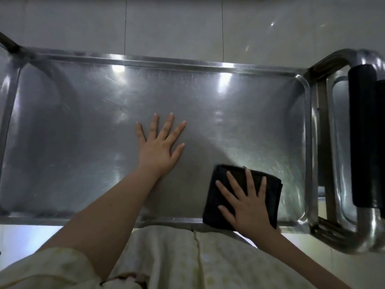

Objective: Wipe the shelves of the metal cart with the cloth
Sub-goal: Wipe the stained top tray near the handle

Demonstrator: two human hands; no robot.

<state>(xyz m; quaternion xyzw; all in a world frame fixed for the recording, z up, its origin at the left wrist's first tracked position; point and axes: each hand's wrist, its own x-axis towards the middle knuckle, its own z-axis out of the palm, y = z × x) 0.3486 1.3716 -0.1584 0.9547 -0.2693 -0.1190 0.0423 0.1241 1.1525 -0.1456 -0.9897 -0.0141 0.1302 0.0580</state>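
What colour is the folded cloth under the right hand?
The cloth is black, plain with no pattern; the head view shows it under the right hand.

A scratched, shiny stainless-steel cart shelf (83, 132) with a raised rim fills the view. The left hand (159, 147) lies flat near the shelf's middle, fingers spread and pointing towards 12 o'clock. At 5 o'clock, by the near rim, the right hand (248, 203) presses flat on a folded black cloth (273, 195), which overlaps that rim. At 3 o'clock a bent steel tube handle (337, 57) carries a black foam grip (362, 138). A pale patterned garment (170, 257) shows at 6 o'clock.
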